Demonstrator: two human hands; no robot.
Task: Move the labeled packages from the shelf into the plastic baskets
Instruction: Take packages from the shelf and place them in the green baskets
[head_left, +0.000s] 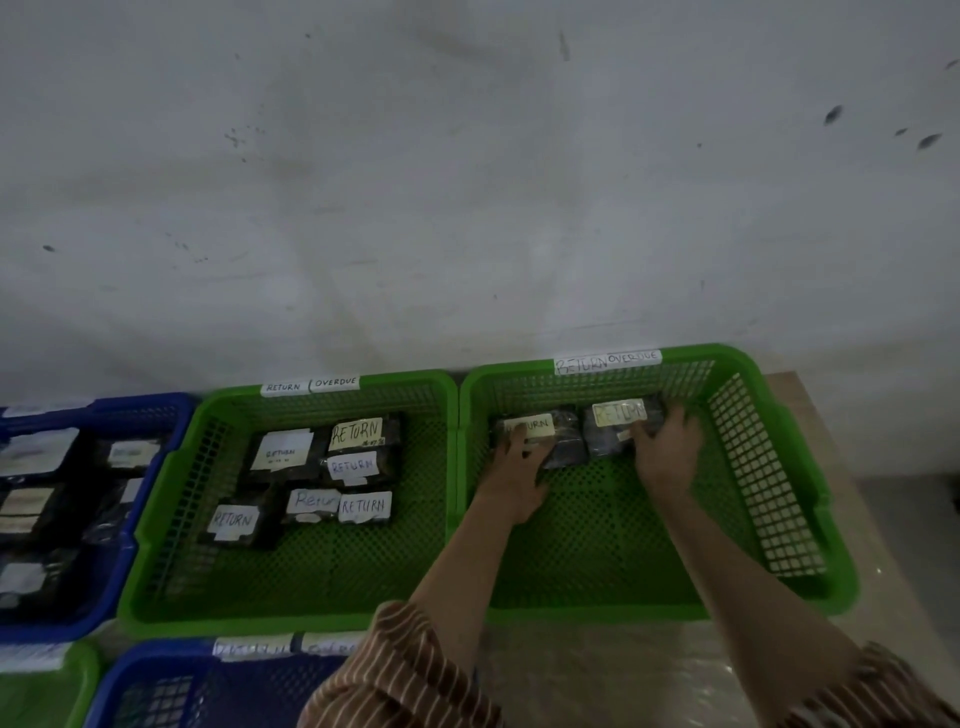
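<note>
Two dark packages with pale RETURN labels lie at the far end of the right green basket (779, 499). My left hand (514, 467) rests on the left package (561, 441), fingers over its label. On the right package (613, 426), my right hand (667, 452) grips the right edge. Both packages touch the basket floor. The left green basket (171, 519) holds several dark packages (358, 436) with RETURN labels. No shelf is in view.
A blue basket (130, 525) with dark packages stands at the far left. Another blue basket (171, 675) and a green one (78, 680) sit at the bottom left. A grey wall (467, 182) rises behind the baskets. Clear plastic sheeting (623, 670) covers the surface near me.
</note>
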